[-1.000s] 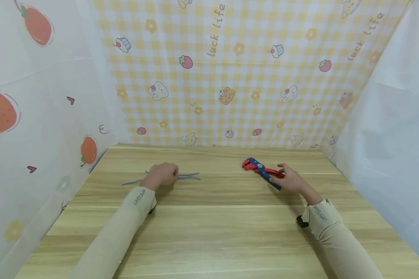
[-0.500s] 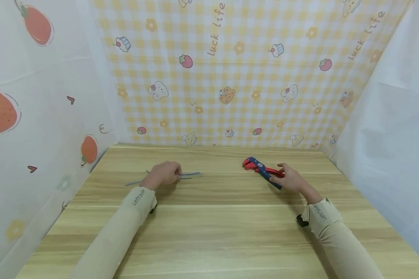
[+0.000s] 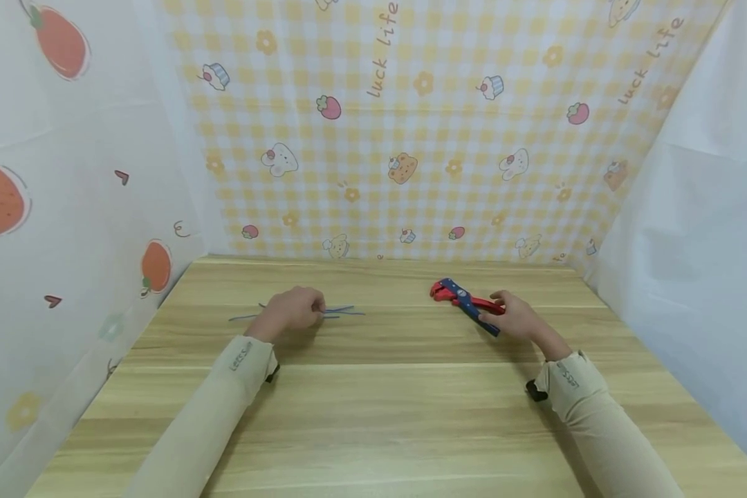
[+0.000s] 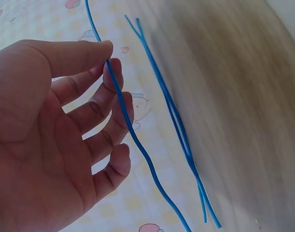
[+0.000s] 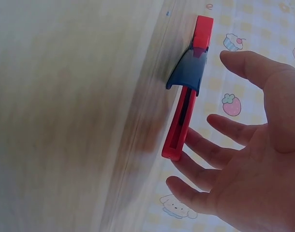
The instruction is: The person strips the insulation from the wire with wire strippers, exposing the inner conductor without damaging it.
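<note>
In the left wrist view my left hand (image 4: 65, 116) pinches one blue wire (image 4: 146, 157) between thumb and index finger, raised off the table. Two more blue wires (image 4: 175, 113) lie crossed on the wood beside it. From the head view, my left hand (image 3: 295, 308) is over the wires (image 3: 345, 310) at the left. A red and blue hand tool (image 3: 463, 296) lies at the right, with my right hand (image 3: 515, 317) at its handles. The right wrist view shows my right hand (image 5: 254, 150) with fingers spread around the tool's red handle (image 5: 179, 125), not closed on it.
The wooden table (image 3: 373, 415) meets a yellow checked cloth (image 3: 361, 138) at its back edge. White sheets stand at both sides, the left sheet (image 3: 87, 173) printed with orange fruit.
The pinched wire has shifted slightly to the right with my left hand, and its left end has swung a little toward the back. My right hand and the tool have barely moved.
</note>
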A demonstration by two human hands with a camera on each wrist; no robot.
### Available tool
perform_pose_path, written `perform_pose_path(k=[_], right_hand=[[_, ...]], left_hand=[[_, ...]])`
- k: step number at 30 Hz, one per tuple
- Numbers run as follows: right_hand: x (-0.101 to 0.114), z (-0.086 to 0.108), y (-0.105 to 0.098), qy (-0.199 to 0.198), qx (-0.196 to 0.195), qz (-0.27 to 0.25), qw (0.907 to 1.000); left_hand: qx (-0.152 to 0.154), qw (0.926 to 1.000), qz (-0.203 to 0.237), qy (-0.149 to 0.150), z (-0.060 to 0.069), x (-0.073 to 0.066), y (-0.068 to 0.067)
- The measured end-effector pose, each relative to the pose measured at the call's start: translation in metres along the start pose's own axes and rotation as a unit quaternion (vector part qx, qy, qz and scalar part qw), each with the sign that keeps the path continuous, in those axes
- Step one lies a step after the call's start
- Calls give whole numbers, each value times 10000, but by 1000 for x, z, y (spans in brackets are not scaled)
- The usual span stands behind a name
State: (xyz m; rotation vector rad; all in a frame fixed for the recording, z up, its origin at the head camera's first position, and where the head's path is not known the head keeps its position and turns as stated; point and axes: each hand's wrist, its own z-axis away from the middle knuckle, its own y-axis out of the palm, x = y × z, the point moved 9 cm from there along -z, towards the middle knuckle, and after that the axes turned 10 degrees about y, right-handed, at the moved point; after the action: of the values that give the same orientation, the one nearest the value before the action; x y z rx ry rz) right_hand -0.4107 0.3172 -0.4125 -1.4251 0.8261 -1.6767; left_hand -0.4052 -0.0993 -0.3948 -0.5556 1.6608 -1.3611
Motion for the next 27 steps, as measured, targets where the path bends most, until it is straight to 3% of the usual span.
perform_pose_path(k=[6, 13, 27], right_hand=[[2, 2, 0, 19, 35, 21, 10000], [2, -1, 3, 129, 113, 74, 9998], [6, -9, 7, 159, 192, 164, 9996]], left_hand=[[-43, 9998, 170, 38, 2, -4, 0], [-30, 9989, 231, 408, 1, -15, -1], [-154, 9974, 484, 507, 1, -30, -7]])
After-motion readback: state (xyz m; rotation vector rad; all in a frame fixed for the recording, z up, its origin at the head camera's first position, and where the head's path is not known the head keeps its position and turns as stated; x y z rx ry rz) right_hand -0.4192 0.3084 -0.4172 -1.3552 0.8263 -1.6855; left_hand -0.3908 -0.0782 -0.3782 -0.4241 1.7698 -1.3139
